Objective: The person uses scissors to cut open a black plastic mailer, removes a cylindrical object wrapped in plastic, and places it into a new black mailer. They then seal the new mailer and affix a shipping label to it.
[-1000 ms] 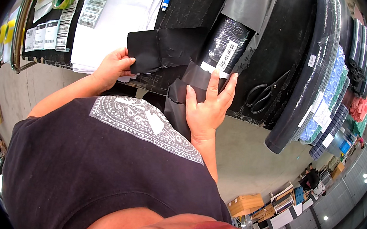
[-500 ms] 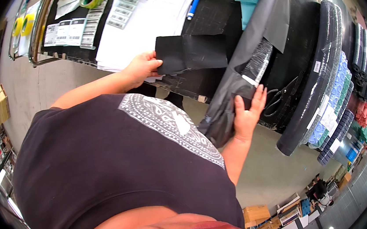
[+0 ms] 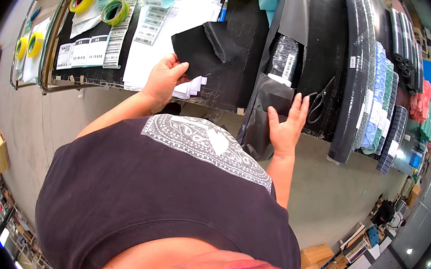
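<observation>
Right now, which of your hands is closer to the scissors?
The right hand. It is just left of the scissors, with its fingertips near their handles. The left hand is much farther to the left, pinching a black sheet.

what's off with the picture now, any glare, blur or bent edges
Head view: the fisheye bends the front edge of the table, and the corners go black; head view: white glints on the film of the wrapped roll; head view: papers look nearly washed out; head view: left hand and right hand look fairly sharp.
</observation>
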A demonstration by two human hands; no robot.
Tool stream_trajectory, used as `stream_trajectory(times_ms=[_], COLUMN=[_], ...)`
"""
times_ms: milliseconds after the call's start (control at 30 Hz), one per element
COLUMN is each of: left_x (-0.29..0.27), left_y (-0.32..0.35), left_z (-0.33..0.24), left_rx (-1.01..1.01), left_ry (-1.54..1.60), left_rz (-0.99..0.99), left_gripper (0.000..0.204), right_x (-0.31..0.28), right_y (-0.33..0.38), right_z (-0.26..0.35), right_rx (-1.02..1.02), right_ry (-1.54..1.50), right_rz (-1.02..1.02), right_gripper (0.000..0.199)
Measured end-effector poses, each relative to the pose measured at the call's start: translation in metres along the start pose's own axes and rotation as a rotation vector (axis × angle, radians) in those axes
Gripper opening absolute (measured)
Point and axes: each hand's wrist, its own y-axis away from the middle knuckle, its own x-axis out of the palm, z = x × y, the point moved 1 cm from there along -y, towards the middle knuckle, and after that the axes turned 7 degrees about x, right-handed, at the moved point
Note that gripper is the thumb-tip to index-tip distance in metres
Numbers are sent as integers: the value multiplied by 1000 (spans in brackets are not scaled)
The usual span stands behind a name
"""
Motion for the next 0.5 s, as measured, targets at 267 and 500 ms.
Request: stream_trajectory(times_ms=[267,500], left_x=[-4,0], left_y=[3,-3], left_z=[-4,-2], left_rx=[15,26], left_ry=[-27,-26], left_rz=[43,99], left_gripper=[18,20], right_x=[19,-8], right_y=[23,39], right_z=[-6,-12], right_rx=[184,153], right_ry=[-81,-122], right_rz=[128,-13], right_gripper=[90,91])
